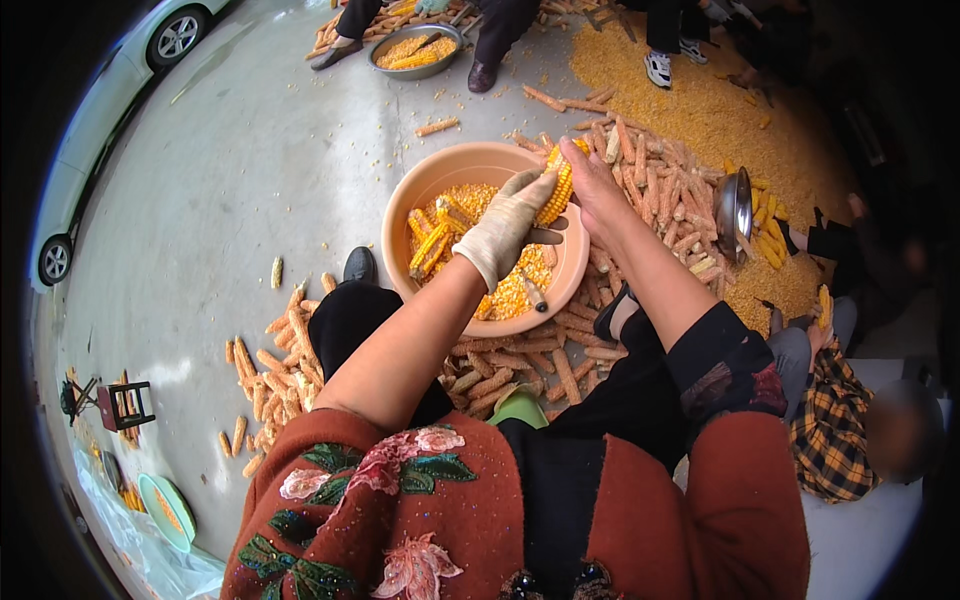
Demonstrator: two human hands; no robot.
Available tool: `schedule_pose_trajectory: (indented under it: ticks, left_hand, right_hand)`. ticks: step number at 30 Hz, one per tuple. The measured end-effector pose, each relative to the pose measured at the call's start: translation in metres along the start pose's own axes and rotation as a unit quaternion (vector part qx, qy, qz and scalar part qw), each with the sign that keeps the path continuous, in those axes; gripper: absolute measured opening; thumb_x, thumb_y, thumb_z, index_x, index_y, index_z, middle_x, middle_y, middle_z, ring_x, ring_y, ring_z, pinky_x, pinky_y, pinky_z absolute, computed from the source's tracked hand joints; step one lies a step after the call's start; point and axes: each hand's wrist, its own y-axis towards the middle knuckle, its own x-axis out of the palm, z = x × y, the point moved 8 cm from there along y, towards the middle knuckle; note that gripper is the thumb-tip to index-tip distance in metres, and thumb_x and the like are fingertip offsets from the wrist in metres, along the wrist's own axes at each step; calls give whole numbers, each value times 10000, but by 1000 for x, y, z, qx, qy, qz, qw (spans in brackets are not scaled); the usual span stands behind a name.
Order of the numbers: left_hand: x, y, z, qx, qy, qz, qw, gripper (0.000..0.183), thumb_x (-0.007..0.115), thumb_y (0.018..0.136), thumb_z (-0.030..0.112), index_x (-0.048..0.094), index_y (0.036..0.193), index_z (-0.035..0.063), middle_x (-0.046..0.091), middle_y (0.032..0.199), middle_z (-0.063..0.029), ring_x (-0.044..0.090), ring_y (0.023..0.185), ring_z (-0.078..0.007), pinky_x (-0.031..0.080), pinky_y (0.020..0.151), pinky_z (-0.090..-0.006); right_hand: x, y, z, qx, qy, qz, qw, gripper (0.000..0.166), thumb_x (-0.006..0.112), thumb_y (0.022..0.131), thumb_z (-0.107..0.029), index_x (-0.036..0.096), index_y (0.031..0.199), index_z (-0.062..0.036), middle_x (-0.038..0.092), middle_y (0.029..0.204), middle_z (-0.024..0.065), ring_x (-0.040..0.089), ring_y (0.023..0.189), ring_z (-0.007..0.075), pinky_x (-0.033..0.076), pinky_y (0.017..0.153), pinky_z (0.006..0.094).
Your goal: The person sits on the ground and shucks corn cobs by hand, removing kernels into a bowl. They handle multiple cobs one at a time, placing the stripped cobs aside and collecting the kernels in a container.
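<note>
A yellow ear of corn [556,191], with some rows of kernels gone, is held over the right side of a peach-coloured plastic basin [398,225]. My left hand [510,221], in a pale work glove with dark fingertips, grips its lower side. My bare right hand [598,187] clasps the upper end from the right. Inside the basin, several partly stripped ears [431,244] rest on loose kernels [517,292]. A small hand tool [535,295] lies there too, its dark-ended handle towards me; its working end is hard to make out.
Stripped cobs [660,172] heap around the basin, with more by my left leg [281,375]. Kernels [675,97] spread across the floor at upper right, near a tilted metal bowl [734,214]. Other people sit nearby, one in a checked shirt [832,442]. A car [97,127] stands at left.
</note>
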Motion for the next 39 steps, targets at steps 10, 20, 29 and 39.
schedule_pose_trajectory:
  ticks: [10, 20, 29, 39]
  left_hand:
    - [-5, -1, -1, 40, 177, 83, 980, 594, 476, 878, 443, 365, 1309, 51, 535, 810, -68, 516, 547, -116, 446, 487, -239]
    - [-5, -3, -5, 28, 181, 92, 979, 356, 372, 940, 277, 434, 1233, 84, 540, 858, -92, 463, 440, -90, 364, 359, -221]
    - [-8, -6, -11, 6, 99, 121, 988, 439, 401, 903, 438, 483, 1166, 97, 504, 615, -44, 436, 386, -97, 332, 326, -218]
    - [0, -6, -7, -4, 53, 38, 998, 489, 411, 909, 457, 456, 1178, 52, 549, 764, -57, 496, 482, -100, 433, 407, -226]
  right_hand:
    - [1, -5, 7, 48, 75, 47, 995, 260, 541, 872, -223, 473, 1009, -13, 598, 855, 136, 612, 739, 222, 523, 678, 353]
    - [0, 5, 25, 60, 175, 54, 981, 151, 585, 811, -104, 514, 908, -13, 583, 774, 105, 595, 640, 199, 526, 575, 327]
    - [-5, 8, 34, 26, 145, 96, 984, 149, 549, 800, -69, 506, 924, 1, 570, 766, 96, 581, 626, 178, 517, 556, 309]
    - [2, 1, 16, 21, 167, 79, 983, 209, 577, 768, -95, 447, 909, -13, 543, 729, 101, 579, 628, 198, 530, 586, 351]
